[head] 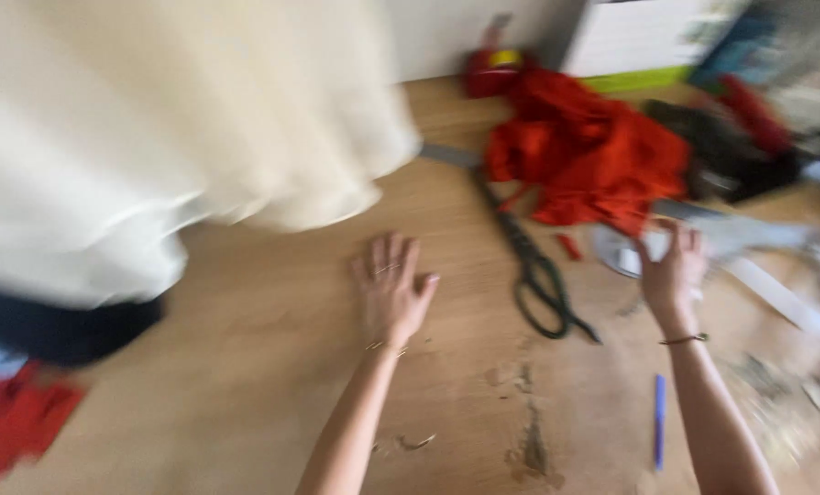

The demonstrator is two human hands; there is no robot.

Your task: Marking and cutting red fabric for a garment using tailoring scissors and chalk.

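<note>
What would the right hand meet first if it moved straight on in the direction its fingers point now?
The right hand points up and away, toward the red cloth. Probably it meets first the pale round thing at its fingertips, then the red cloth just beyond. The picture is blurred, so depth is uncertain.

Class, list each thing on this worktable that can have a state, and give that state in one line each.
Left hand: open, flat on the table.
Right hand: fingers spread, at a white disc; grip unclear.
Scissors: lying flat, blades closed.
Red cloth: crumpled in a heap.
Cream cloth: draped over the table edge, blurred.
Blue pen: lying loose.
</note>
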